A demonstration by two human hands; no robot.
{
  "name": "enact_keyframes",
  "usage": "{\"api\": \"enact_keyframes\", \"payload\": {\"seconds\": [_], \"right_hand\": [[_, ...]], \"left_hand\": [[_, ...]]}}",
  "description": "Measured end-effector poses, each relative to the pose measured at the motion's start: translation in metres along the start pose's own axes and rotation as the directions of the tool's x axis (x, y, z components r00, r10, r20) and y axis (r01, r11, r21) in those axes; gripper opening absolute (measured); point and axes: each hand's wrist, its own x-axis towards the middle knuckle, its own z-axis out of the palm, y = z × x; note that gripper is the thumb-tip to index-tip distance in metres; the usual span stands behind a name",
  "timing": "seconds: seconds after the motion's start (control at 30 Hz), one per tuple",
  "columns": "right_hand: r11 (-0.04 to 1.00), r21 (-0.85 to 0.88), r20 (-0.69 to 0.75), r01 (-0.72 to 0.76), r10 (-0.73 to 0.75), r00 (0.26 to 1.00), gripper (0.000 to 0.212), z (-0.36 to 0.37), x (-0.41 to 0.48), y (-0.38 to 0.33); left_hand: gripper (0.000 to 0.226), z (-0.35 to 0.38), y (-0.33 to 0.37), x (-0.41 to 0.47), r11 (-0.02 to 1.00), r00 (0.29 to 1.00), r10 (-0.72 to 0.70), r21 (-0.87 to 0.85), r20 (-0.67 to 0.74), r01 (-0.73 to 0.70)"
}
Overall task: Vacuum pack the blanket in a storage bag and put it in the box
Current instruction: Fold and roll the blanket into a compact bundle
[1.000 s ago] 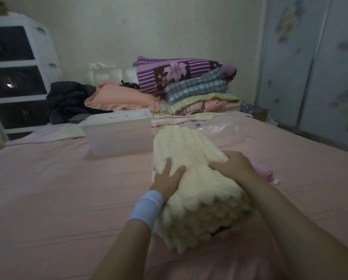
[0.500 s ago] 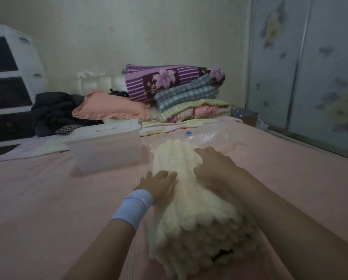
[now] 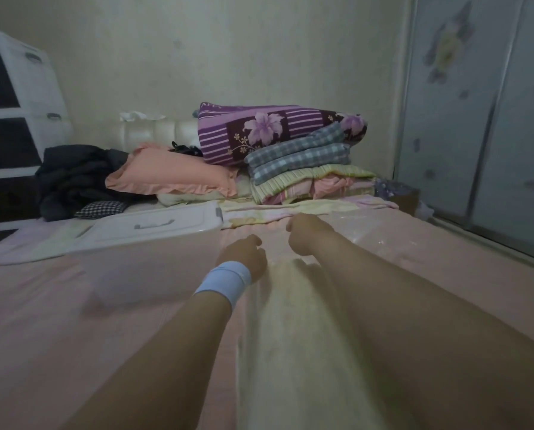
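Note:
The cream fluffy blanket (image 3: 290, 336) lies lengthwise on the pink bed (image 3: 42, 336) between my forearms, blurred by motion. My left hand (image 3: 244, 254), with a pale blue wristband, and my right hand (image 3: 304, 234) both reach past the blanket's far end with fingers curled. Blur hides whether they grip anything. The clear storage bag (image 3: 374, 237) lies flat on the bed just beyond and right of my right hand. The translucent box (image 3: 148, 262) with its white lid (image 3: 154, 226) on stands left of my left hand.
Folded quilts (image 3: 290, 141) and a peach pillow (image 3: 172, 175) are stacked at the head of the bed, with dark clothes (image 3: 76, 175) to their left. A white drawer unit (image 3: 17, 113) stands far left. Sliding wardrobe doors (image 3: 483, 119) run along the right.
Both hands slid forward off the top of the blanket to its far end and their fingers curled. The camera moved lower and nearer to the bed.

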Motion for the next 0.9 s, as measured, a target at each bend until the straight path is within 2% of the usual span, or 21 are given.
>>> {"api": "enact_keyframes", "payload": {"seconds": [0.1,0.17,0.3,0.4,0.47,0.53,0.63,0.73,0.8,0.9], "right_hand": [[0.95,-0.297,-0.056,0.099,-0.12,0.991,0.037,0.04,0.035,-0.002],[0.901,-0.4,-0.05,0.168,-0.204,0.978,0.035,0.087,0.051,0.005],[0.934,-0.297,0.119,0.198,-0.169,0.978,0.041,0.175,0.064,0.026],[0.954,-0.235,0.043,0.189,-0.184,0.982,0.051,0.187,0.079,0.03],[0.971,-0.167,0.108,0.17,-0.153,0.982,0.071,0.188,0.083,0.028],[0.989,-0.1,0.245,0.105,-0.077,0.966,0.093,0.191,0.084,0.03],[0.993,-0.098,0.235,0.07,-0.045,0.971,0.097,0.193,0.087,0.036],[0.979,-0.173,0.135,0.109,-0.086,0.987,0.098,0.187,0.086,0.038],[0.961,-0.25,0.085,0.121,-0.103,0.991,0.09,0.185,0.086,0.039],[0.928,-0.364,0.055,0.084,-0.069,0.996,0.06,0.177,0.08,0.037]], "left_hand": [[0.041,0.013,-0.024,0.036,0.999,0.999,-0.05,-0.022,0.017,0.05],[0.041,0.029,-0.037,0.06,0.996,0.996,-0.082,-0.019,0.023,0.082],[0.05,0.077,-0.058,0.09,0.999,0.996,-0.046,0.003,0.081,0.046],[0.067,0.112,-0.063,0.105,0.969,0.966,0.096,0.202,0.238,-0.146],[0.073,0.13,-0.066,0.116,0.942,0.933,0.101,0.268,0.345,-0.201],[0.073,0.143,-0.07,0.123,0.954,0.924,0.06,0.251,0.377,-0.165],[0.072,0.147,-0.072,0.123,0.967,0.942,0.058,0.216,0.332,-0.136],[0.044,0.135,-0.073,0.122,0.957,0.982,0.109,0.253,0.153,-0.145],[0.037,0.124,-0.074,0.12,0.967,0.989,0.133,0.209,0.07,-0.145],[0.043,0.108,-0.071,0.111,0.984,0.982,0.163,0.058,0.095,-0.169]]}}
